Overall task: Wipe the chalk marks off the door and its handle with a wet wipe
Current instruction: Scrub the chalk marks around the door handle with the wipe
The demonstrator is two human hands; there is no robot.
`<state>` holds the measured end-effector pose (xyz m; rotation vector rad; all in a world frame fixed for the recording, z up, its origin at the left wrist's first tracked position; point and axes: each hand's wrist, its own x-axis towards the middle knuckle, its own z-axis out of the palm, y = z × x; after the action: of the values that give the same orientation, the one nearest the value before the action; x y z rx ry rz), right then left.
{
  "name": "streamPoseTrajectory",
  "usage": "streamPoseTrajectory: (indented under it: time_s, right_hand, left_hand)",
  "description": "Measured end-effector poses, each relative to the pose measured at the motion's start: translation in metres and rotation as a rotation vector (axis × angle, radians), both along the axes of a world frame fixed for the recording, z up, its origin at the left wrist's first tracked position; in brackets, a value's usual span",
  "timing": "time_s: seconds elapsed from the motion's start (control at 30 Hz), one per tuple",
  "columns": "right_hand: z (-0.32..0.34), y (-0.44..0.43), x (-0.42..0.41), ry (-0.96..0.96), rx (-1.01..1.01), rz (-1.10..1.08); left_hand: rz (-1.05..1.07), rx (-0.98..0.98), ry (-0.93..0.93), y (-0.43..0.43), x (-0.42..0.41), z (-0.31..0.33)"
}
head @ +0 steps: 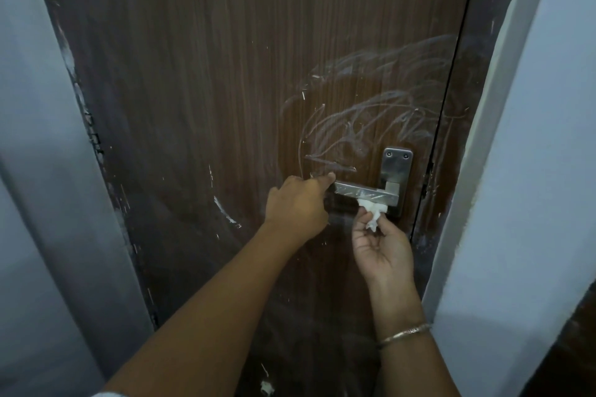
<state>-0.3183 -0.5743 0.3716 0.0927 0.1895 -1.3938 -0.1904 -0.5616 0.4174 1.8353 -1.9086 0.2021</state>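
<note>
Door (209, 90) first — a dark wood-grain slab, stiff and fixed on its hinges, so it should take firm rubbing without giving. Chalk marks (371, 113) loop pale across it from about 12 to 1 o'clock of the lever, with a short white streak down at 8 o'clock; they look dusty and likely to smear before they lift.

Next the handle (367, 192), a squared metal lever on a plate — hard, smooth, probably slippery when wet, and free to swing unless held. Its far end, at 9 o'clock, is where the left hand (296, 203) is closed around it, thumb on top, seemingly steadying it.

Smallest is the wet wipe (469, 209) — no, it sits lower: the wet wipe (374, 213) is a soft, limp, crumpled wad, best held bunched. The right hand (380, 251), palm up, pinches it between fingertips and thumb, pressing it to the lever's underside at 6 o'clock.
</note>
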Motion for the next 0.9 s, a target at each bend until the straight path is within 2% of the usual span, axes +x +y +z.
streamPoseTrajectory:
  time_s: [0.2,0.43,0.53,0.6,0.7,0.8,0.9]
  right_hand:
    - [0.008,0.001,-0.006,0.106,0.012,0.016]
    - [0.004,0.01,-0.017,0.082,0.009,-0.097]
    - [0.001,0.015,-0.01,0.158,-0.025,-0.176]
    - [-0.005,0.017,0.0,0.322,-0.045,-0.243]
    - [-0.015,0.024,0.022,0.783,-0.1,-0.397]
    - [-0.023,0.031,0.046,1.279,-0.421,-0.7]
    - [-0.025,0.027,0.055,1.597,-0.741,-0.999]
  left_hand:
    - [-0.014,0.012,0.011,0.003,0.001,-0.002]
    - [-0.076,0.118,0.082,0.007,0.006,0.004]
    - [-0.104,0.166,0.122,0.003,0.01,0.007]
    - [-0.122,0.192,0.16,-0.002,0.012,0.007]
    - [-0.149,0.2,0.18,-0.007,0.013,0.008]
    - [-0.166,0.218,0.194,-0.009,0.014,0.01]
    - [-0.187,0.242,0.204,-0.009,0.014,0.016]
